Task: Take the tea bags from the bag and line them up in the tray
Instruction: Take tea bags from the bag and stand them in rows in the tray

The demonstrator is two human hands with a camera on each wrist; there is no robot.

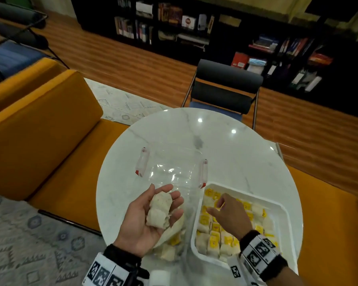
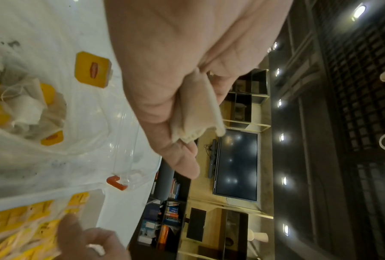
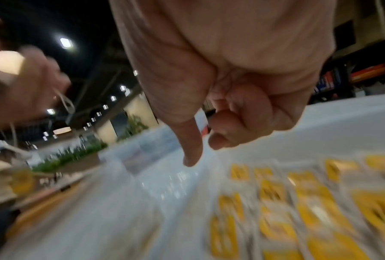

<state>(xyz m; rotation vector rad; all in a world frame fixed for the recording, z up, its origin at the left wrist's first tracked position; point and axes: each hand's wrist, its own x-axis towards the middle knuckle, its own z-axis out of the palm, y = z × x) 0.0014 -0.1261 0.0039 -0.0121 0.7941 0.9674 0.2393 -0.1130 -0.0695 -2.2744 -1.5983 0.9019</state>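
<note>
My left hand (image 1: 167, 196) is palm up over the clear plastic bag (image 1: 174, 241), cupping a small stack of pale tea bags (image 1: 159, 211) with lightly curled fingers. The left wrist view shows those tea bags (image 2: 195, 112) tucked against the palm. More tea bags with yellow tags lie inside the bag (image 2: 31, 114). To the right, a white tray (image 1: 277, 205) holds rows of tea bags (image 1: 213, 240) with yellow tags. My right hand (image 1: 217, 207) hovers over the tray's far left part. Its fingers (image 3: 238, 126) are curled in, the thumb sticks out, and it holds nothing.
A clear plastic container (image 1: 174, 162) with red-tipped clips stands behind the bag on the round white marble table (image 1: 236, 153). A dark chair (image 1: 225, 87) is at the far side and an orange sofa (image 1: 39, 131) on the left. A small white object (image 1: 159, 277) sits at the near edge.
</note>
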